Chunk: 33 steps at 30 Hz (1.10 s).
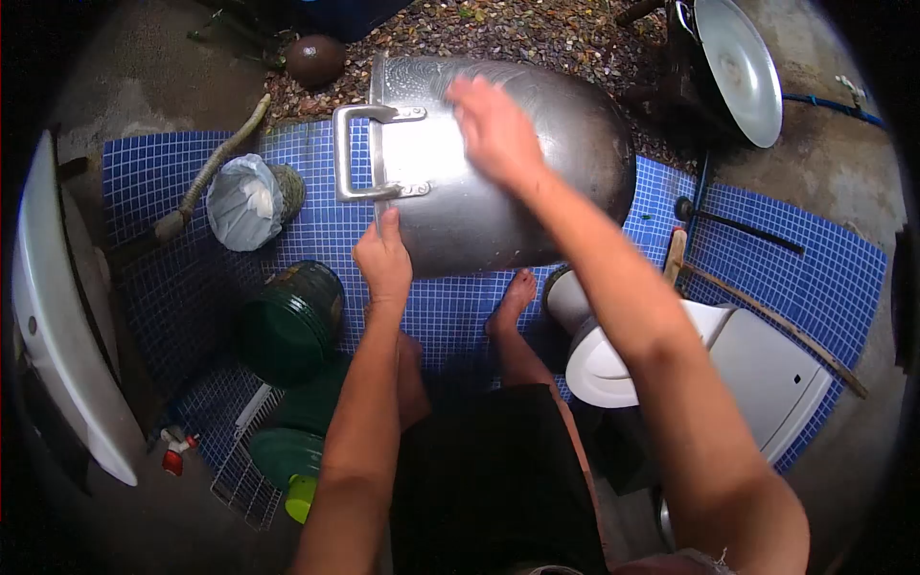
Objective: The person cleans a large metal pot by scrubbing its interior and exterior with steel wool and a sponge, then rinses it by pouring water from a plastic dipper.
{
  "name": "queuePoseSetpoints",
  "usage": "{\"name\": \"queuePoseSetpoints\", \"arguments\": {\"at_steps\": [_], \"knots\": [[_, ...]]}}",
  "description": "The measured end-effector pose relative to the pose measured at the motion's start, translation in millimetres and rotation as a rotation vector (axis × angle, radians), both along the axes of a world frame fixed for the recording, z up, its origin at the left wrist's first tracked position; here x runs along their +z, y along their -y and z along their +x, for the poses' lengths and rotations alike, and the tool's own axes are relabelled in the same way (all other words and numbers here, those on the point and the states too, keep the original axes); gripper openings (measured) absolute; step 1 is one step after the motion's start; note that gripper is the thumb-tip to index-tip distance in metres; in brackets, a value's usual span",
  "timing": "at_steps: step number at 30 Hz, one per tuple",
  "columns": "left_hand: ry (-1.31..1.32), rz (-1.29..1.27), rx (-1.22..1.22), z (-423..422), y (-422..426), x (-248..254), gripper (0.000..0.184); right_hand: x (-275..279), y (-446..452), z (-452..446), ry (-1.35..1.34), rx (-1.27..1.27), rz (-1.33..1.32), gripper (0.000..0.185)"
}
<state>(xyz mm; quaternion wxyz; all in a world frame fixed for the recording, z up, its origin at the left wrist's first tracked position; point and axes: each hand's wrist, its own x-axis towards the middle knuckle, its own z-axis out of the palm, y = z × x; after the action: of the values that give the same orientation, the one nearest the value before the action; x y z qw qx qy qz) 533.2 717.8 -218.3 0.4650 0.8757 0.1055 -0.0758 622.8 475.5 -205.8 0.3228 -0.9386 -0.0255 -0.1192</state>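
Observation:
A large metal pot [479, 216] lies on its side, its U-shaped handle [343, 153] at the left and its darker base at the right. Whitish, sudsy streaks show on its upper surface. My left hand [383, 257] grips the pot's rim just below the handle. Over the top of the pot lies my right hand [494, 129], slightly blurred, its fingers stretched out toward the upper left. Whether anything is under its palm cannot be seen.
Below left are a dark green bucket [292, 321], a wire rack [254, 470] and a lime-green cup [300, 498]. A lined bin [240, 206] stands left. A toilet [709, 355] is at right, a wide pan [736, 72] upper right. My bare foot [516, 295] is below the pot.

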Motion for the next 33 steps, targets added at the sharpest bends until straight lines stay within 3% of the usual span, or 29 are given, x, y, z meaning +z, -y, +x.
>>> {"name": "queuePoseSetpoints", "arguments": {"at_steps": [3,6,9,13,14,16,19,22,23,25,26,27,29,33], "knots": [[0.006,0.085,-0.013,-1,-5,0,0.065,13,-26,-91,-0.013,0.129,0.087,0.040],[0.012,0.153,-0.030,5,-13,6,0.068,12,-33,-80,-0.024,0.133,0.120,0.034],[0.026,0.152,-0.066,17,-13,15,0.072,7,-64,-9,0.038,0.370,0.338,0.027],[-0.093,0.176,-0.118,50,-10,19,0.080,7,-33,-5,-0.037,0.320,0.248,0.026],[-0.106,0.184,-0.123,55,-8,20,0.085,-14,-8,-4,-0.110,0.161,0.096,0.029],[-0.107,0.177,-0.134,74,0,25,0.087,-6,33,-20,-0.193,-0.041,-0.063,0.035],[-0.205,0.171,-0.161,99,4,18,0.087,4,0,-77,-0.016,0.026,-0.115,0.039],[-0.127,-0.136,0.009,106,7,-19,0.085,14,-64,-75,-0.069,0.162,-0.069,0.045],[-0.128,-0.129,0.009,107,5,-15,0.085,16,-80,-57,-0.043,0.098,-0.029,0.046],[-0.195,-0.404,-0.128,102,-7,-2,0.085,11,-87,-37,-0.028,0.025,0.029,0.048],[-0.110,-0.173,-0.209,91,-25,-15,0.087,5,-83,-25,-0.017,0.015,-0.018,0.046],[-0.113,-0.166,-0.206,72,-43,-27,0.087,-1,-79,-13,-0.004,0.008,-0.068,0.044],[-0.402,0.038,-0.190,37,-65,-21,0.085,-3,-66,8,-0.024,0.005,-0.069,0.043],[-0.265,-0.092,-0.090,25,-49,-34,0.084,-5,-87,13,0.055,-0.029,-0.207,0.042]]}}
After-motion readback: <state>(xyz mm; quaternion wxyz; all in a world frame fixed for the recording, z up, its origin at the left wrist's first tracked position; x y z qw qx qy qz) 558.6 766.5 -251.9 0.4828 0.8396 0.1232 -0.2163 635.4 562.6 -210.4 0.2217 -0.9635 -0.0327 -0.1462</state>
